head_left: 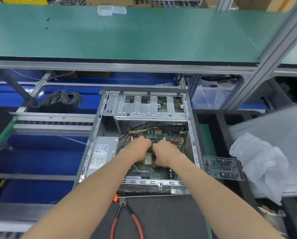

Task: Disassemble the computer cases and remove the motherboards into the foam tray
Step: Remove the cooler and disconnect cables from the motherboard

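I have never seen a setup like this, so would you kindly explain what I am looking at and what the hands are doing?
This is one picture from a camera worn on a person's head, looking down at their own bare arms; there is no machine. An open computer case lies on the bench, its motherboard still inside beside the grey power supply. The left hand and right hand reach in together, fingers curled down at the board near coloured wires; what exactly they grip is hidden. Red-handled pliers lie on the dark mat in front. The black foam tray waits to the right, beside crumpled plastic wrap.
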A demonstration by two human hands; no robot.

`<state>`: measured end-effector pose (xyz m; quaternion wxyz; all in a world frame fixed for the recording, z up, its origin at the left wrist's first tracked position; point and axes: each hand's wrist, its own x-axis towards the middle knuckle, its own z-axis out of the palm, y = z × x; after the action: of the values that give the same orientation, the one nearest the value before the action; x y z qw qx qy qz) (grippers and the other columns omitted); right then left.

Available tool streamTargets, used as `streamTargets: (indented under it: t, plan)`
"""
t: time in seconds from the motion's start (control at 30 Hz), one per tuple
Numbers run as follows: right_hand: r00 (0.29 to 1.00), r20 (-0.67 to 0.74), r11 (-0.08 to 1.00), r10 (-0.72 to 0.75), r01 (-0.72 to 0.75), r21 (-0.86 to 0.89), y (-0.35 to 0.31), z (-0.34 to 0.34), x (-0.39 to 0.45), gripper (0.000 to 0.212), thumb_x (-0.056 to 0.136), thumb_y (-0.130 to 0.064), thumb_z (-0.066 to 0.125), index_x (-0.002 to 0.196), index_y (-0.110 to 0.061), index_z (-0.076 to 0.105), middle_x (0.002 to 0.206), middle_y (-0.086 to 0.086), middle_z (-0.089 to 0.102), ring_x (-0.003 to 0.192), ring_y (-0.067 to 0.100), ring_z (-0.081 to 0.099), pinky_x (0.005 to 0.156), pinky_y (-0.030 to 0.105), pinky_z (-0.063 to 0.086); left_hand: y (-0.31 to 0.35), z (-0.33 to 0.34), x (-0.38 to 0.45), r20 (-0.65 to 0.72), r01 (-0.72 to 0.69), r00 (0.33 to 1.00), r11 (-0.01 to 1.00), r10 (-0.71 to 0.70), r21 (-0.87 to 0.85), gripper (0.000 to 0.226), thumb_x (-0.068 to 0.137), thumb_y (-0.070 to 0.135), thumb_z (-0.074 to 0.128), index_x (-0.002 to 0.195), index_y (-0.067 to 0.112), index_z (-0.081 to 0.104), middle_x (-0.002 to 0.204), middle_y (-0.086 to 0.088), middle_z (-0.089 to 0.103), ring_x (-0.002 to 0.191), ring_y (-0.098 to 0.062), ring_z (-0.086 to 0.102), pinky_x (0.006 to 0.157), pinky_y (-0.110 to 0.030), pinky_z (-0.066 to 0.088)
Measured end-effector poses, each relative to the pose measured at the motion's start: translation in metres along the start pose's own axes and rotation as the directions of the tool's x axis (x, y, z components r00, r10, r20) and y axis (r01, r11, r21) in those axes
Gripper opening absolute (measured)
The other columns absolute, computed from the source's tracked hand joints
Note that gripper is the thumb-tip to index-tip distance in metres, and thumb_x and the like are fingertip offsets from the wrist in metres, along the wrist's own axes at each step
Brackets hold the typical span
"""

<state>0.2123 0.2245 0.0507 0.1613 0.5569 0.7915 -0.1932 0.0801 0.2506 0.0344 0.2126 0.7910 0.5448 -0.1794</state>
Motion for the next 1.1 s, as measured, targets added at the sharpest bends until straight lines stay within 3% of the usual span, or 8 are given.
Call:
streamTargets:
  t: [0.17,0.33,0.53,0.77,0.9,1.1]
  plan:
    - [0.999,0.002,0.996,-0.053,0.053,-0.065,0.006,0.008,0.005,0.057,0.069,-0.057,0.082,0.101,-0.014,0.065,0.082,0.002,0.048,0.082,0.029,0.060,0.068,0.037,0.048,-0.009,0.008,0.004,0.017,-0.021,1.000,0.999,0.022,-0.035,0.062,0.055,0.023,0.096,0.110,0.022,0.066,0.099,-0.002,0.065,0.095,-0.025,0.064,0.072,-0.036,0.054]
    - [1.000,0.010,0.999,-0.026,0.026,-0.025,0.008,0.014,0.009,0.048,0.074,-0.057,0.075,0.086,-0.018,0.050,0.076,0.001,0.044,0.076,0.027,0.048,0.066,0.036,0.042,-0.008,0.012,0.002,-0.038,-0.059,0.998,0.998,0.058,-0.018,0.065,0.051,0.037,0.093,0.107,0.022,0.063,0.103,-0.001,0.063,0.094,-0.024,0.061,0.072,-0.033,0.052]
    - [1.000,0.015,1.000,-0.022,0.022,-0.006,0.008,0.015,0.009,0.054,0.077,-0.054,0.074,0.109,-0.012,0.062,0.091,0.005,0.050,0.080,0.028,0.049,0.070,0.036,0.044,-0.008,0.013,0.002,-0.053,-0.099,0.994,0.995,0.100,0.026,0.058,0.057,0.036,0.093,0.102,0.018,0.060,0.104,-0.004,0.062,0.096,-0.026,0.062,0.070,-0.033,0.049]
    - [0.999,0.041,1.000,-0.020,0.020,-0.009,0.007,0.015,0.008,0.052,0.076,-0.055,0.076,0.105,-0.015,0.060,0.101,0.008,0.056,0.084,0.029,0.051,0.079,0.041,0.051,-0.009,0.014,0.001,-0.079,-0.128,0.988,0.991,0.131,0.040,0.058,0.058,0.035,0.092,0.103,0.018,0.060,0.103,-0.003,0.060,0.094,-0.025,0.062,0.064,-0.032,0.042]
    - [0.999,0.023,0.999,-0.041,0.042,-0.008,0.006,0.017,0.008,0.059,0.073,-0.057,0.077,0.110,-0.013,0.062,0.090,0.005,0.048,0.080,0.029,0.048,0.075,0.039,0.050,-0.010,0.015,0.002,-0.082,-0.135,0.987,0.990,0.138,0.047,0.058,0.058,0.036,0.092,0.104,0.019,0.060,0.104,-0.003,0.061,0.093,-0.024,0.063,0.064,-0.032,0.044]
    - [0.997,0.003,0.996,-0.079,0.079,0.028,0.008,0.014,0.005,0.046,0.074,-0.056,0.073,0.075,-0.018,0.048,0.071,-0.002,0.046,0.062,0.020,0.050,0.056,0.029,0.042,-0.012,0.015,0.003,-0.082,-0.129,0.988,0.991,0.131,0.030,0.058,0.057,0.033,0.090,0.105,0.018,0.061,0.100,-0.002,0.059,0.092,-0.026,0.063,0.065,-0.032,0.046]
